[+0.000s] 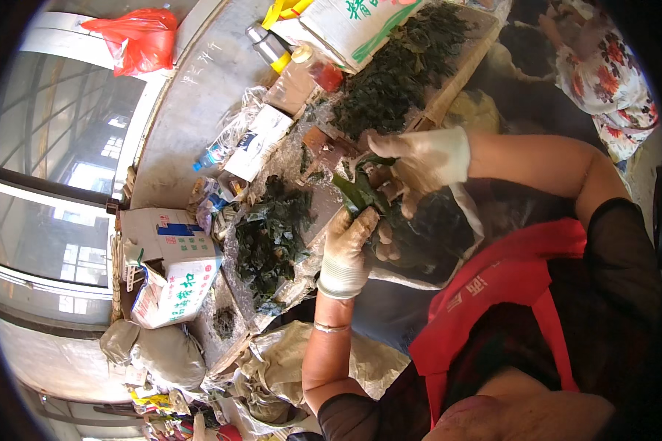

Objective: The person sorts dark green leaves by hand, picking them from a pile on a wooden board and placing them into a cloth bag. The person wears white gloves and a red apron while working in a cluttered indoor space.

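My left hand [350, 242], in a soiled white knit glove, grips a folded strip of green seaweed [353, 193] between thumb and fingers. Just beyond the strip is my right hand [419, 160], gloved too, with thumb and fingers spread apart. A darker end of seaweed lies close to its palm; whether they touch is unclear. Below both hands gapes a sack [471, 212] with a pale rim and a dark interior. Dark seaweed heaps [273, 242] lie on the worktable [328, 206] to the left, and a longer pile [402, 71] stretches along its right part. A reddish-brown block [328, 146] sits between the piles.
Along the table's back stand a steel thermos [267, 47], a jar with red contents [325, 74], a white box [259, 143], white strings [245, 113] and cartons [176, 292]. Stuffed sacks [168, 353] lie at left. Another person in floral clothing [607, 82] is at upper right.
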`<control>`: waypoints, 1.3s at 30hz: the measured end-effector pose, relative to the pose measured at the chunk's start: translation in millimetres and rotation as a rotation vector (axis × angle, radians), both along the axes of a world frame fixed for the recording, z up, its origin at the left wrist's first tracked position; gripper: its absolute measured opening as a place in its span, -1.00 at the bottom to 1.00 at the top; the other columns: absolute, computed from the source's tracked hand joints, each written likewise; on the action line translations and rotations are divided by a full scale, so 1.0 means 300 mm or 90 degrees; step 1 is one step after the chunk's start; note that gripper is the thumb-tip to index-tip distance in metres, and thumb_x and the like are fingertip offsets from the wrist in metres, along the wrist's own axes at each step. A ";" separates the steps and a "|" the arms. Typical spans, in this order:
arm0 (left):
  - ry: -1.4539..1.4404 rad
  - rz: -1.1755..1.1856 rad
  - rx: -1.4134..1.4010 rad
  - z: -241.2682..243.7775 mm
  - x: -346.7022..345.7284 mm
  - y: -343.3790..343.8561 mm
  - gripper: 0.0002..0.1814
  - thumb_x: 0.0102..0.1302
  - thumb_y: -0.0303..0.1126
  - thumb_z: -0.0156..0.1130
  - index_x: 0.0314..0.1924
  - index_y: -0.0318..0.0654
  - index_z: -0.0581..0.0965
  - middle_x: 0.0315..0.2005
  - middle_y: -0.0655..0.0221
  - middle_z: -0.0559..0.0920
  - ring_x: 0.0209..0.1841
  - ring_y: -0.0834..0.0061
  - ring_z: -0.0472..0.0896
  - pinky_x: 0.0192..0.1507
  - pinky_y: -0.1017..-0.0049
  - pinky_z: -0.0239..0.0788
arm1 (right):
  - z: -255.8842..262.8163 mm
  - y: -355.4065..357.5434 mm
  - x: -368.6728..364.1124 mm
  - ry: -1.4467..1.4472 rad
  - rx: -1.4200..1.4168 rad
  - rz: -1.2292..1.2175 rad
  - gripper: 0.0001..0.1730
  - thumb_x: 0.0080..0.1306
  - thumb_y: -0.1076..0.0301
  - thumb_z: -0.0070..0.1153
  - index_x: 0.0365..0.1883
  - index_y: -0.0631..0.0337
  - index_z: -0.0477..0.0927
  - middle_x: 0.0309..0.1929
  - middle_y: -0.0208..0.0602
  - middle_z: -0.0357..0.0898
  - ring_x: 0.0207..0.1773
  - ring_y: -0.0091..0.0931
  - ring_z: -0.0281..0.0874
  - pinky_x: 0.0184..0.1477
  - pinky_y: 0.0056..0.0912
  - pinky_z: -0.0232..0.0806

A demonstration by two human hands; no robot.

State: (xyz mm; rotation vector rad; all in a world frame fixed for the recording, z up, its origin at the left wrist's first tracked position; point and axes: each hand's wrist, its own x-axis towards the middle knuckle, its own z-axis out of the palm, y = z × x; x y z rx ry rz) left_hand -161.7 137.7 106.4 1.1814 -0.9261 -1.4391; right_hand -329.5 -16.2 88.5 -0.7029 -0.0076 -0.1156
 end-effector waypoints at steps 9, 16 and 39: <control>-0.095 0.115 0.035 -0.034 -0.010 -0.007 -0.79 0.43 -0.32 0.08 -0.37 -0.23 0.50 -0.70 0.46 0.47 -0.77 0.65 0.30 -0.69 0.65 0.18 | -0.071 0.031 0.023 0.246 -0.122 -0.075 -0.64 0.35 0.12 0.16 -0.14 0.26 0.53 -0.35 -0.34 0.56 -0.50 -0.59 0.43 -0.60 -0.56 0.32; 0.032 0.097 0.089 -0.111 0.015 -0.002 -0.86 0.38 -0.29 0.09 -0.31 -0.14 0.43 -0.76 0.53 0.32 -0.78 0.65 0.21 -0.73 0.61 0.05 | 0.002 -0.017 0.048 0.372 -0.313 -0.239 -0.76 0.37 0.29 0.11 -0.20 0.33 0.53 -0.52 -0.32 0.55 -0.64 -0.61 0.45 -0.73 -0.55 0.28; 0.244 0.136 0.036 -0.149 0.101 -0.053 -0.77 0.41 -0.21 0.10 -0.10 -0.20 0.49 -0.73 0.52 0.32 -0.76 0.66 0.22 -0.75 0.61 0.04 | -0.109 -0.202 0.160 0.031 -0.949 0.205 -0.54 0.38 0.13 0.10 0.07 0.33 0.52 -0.12 -0.08 0.62 -0.03 -0.31 0.57 0.02 -0.28 0.36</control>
